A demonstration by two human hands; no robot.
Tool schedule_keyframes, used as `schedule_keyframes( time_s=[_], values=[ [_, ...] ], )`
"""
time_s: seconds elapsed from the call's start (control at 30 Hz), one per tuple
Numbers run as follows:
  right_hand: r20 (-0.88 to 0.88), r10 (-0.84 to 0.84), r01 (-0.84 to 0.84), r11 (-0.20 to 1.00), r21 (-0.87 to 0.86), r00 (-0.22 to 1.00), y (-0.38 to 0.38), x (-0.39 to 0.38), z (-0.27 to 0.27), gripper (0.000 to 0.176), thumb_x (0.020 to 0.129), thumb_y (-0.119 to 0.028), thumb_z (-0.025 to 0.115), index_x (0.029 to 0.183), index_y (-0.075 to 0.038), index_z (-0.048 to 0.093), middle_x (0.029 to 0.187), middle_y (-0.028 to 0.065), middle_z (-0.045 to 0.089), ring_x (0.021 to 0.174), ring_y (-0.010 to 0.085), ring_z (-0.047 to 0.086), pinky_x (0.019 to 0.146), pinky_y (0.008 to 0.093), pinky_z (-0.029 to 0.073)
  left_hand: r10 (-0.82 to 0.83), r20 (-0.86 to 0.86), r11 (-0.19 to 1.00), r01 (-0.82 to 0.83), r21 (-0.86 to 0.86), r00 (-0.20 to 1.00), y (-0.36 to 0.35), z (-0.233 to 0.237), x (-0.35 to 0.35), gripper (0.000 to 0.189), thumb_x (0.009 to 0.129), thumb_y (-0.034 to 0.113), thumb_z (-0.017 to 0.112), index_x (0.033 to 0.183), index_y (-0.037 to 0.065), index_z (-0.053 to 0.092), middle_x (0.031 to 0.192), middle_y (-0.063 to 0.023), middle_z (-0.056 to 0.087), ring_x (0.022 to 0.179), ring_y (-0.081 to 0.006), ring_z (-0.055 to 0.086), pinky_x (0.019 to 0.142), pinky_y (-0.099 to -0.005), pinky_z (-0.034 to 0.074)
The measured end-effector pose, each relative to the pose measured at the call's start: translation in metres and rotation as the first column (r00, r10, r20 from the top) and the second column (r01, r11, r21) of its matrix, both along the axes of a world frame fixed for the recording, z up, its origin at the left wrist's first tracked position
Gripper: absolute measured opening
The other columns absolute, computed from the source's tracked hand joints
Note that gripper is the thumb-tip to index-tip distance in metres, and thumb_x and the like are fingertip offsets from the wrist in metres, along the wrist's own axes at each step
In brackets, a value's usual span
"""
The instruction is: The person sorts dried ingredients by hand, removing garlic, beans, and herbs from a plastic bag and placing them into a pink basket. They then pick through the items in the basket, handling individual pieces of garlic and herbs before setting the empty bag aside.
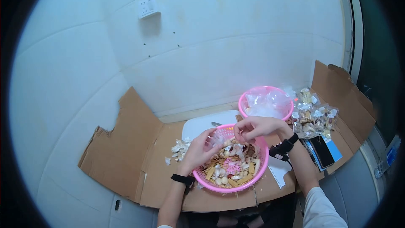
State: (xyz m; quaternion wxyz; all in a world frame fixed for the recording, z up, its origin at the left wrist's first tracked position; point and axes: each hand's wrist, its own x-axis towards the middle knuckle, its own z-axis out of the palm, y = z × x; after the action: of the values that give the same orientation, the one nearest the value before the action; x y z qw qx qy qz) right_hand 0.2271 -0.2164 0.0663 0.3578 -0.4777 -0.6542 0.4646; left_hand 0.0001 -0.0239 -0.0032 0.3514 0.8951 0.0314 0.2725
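A pink plastic basket sits before me on flattened cardboard. Inside it lie pale round pieces, yellowish sticks, thin brown strips and a few dark red bits, sorted loosely around its bare lattice floor. Above the basket's left side, my left hand is closed around a clear plastic bag. My right hand hovers over the far right rim with its fingers curled together; what they pinch, if anything, is too small to make out. Both wrists wear black straps.
Behind stands a second pink basket with clear plastic bags. Filled packets are heaped at right, near a black phone on blue booklets. A white board, a knife and whitish scraps lie left.
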Motion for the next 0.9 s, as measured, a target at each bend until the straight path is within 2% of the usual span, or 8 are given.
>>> schedule_keyframes(
  time_s=[0.13,0.27,0.33,0.4,0.47,0.6,0.77,0.9],
  values=[
    [-0.186,-0.043,0.045,0.999,0.008,0.982,0.009,0.010,-0.036,0.014,0.099,-0.009,0.064,0.109,0.000,0.066,0.090,0.0034,0.066,0.070,0.0086,0.059,0.064,0.0258,0.050,0.036,-0.035,0.999,-0.036,-0.008,0.999,-0.006,0.007,-0.001,0.064,0.092,0.027,0.082,0.145,0.001,0.057,0.115,-0.0161,0.072,0.099,-0.0241,0.070,0.087,-0.0374,0.058],
    [-0.203,-0.166,0.179,0.983,0.049,0.965,0.010,-0.002,-0.040,0.017,0.099,-0.011,0.068,0.111,0.000,0.067,0.092,0.0029,0.067,0.071,0.0076,0.062,0.062,0.0239,0.051,0.013,-0.033,0.998,-0.015,-0.066,0.999,-0.005,0.005,0.001,0.062,0.092,0.020,0.081,0.145,0.001,0.057,0.118,-0.0145,0.073,0.105,-0.0229,0.071,0.092,-0.0372,0.057],
    [-0.307,-0.152,0.176,0.983,0.051,0.939,0.010,-0.008,-0.045,0.018,0.098,-0.013,0.070,0.111,-0.001,0.068,0.092,0.0017,0.068,0.071,0.0069,0.062,0.062,0.0226,0.051,0.011,-0.046,0.990,-0.017,-0.140,0.999,-0.005,0.003,0.003,0.059,0.092,0.014,0.080,0.145,0.000,0.057,0.121,-0.0139,0.072,0.107,-0.0222,0.072,0.092,-0.0361,0.058],
    [-0.270,-0.110,0.131,0.990,0.060,0.956,0.008,-0.010,-0.042,0.017,0.098,-0.010,0.068,0.111,0.001,0.066,0.088,0.0017,0.066,0.070,0.0069,0.057,0.064,0.0227,0.047,-0.016,-0.063,0.989,0.006,-0.148,0.998,-0.003,0.000,0.003,0.059,0.093,0.012,0.079,0.146,0.000,0.056,0.122,-0.0139,0.072,0.106,-0.0212,0.072,0.091,-0.0349,0.058],
    [-0.236,0.063,-0.033,0.991,0.131,0.970,0.007,-0.002,-0.027,0.016,0.097,-0.009,0.070,0.109,0.001,0.067,0.093,0.0030,0.068,0.068,0.0069,0.056,0.062,0.0224,0.047,-0.003,-0.047,0.991,-0.004,-0.137,0.999,-0.001,-0.002,0.006,0.058,0.094,0.010,0.077,0.146,-0.001,0.055,0.123,-0.0139,0.072,0.106,-0.0202,0.072,0.091,-0.0338,0.058],
    [-0.229,0.133,-0.107,0.987,0.120,0.964,-0.033,-0.010,0.032,0.016,0.093,-0.006,0.075,0.105,0.001,0.068,0.100,0.0049,0.069,0.071,0.0059,0.059,0.060,0.0219,0.047,-0.028,-0.033,0.973,0.019,-0.231,0.999,0.000,0.000,0.004,0.058,0.097,0.008,0.074,0.149,-0.001,0.051,0.125,-0.0153,0.071,0.106,-0.0195,0.073,0.088,-0.0328,0.060],
    [-0.233,0.106,-0.050,0.971,0.235,0.967,-0.053,-0.026,0.081,0.020,0.089,-0.002,0.078,0.105,0.003,0.068,0.101,0.0057,0.070,0.077,0.0059,0.064,0.063,0.0217,0.049,-0.035,-0.019,0.983,0.031,-0.181,0.999,0.003,-0.001,0.004,0.059,0.096,0.010,0.076,0.149,-0.001,0.052,0.126,-0.0159,0.071,0.107,-0.0206,0.073,0.090,-0.0340,0.060],
    [-0.171,0.038,0.021,0.943,0.332,0.985,-0.047,-0.026,0.083,0.019,0.090,-0.002,0.078,0.105,0.003,0.068,0.101,0.0051,0.070,0.086,0.0067,0.066,0.069,0.0205,0.051,-0.033,-0.011,0.982,0.031,-0.186,0.999,0.000,0.000,0.004,0.064,0.093,0.012,0.079,0.150,0.001,0.052,0.124,-0.0154,0.072,0.110,-0.0212,0.072,0.095,-0.0347,0.058]
  ],
)
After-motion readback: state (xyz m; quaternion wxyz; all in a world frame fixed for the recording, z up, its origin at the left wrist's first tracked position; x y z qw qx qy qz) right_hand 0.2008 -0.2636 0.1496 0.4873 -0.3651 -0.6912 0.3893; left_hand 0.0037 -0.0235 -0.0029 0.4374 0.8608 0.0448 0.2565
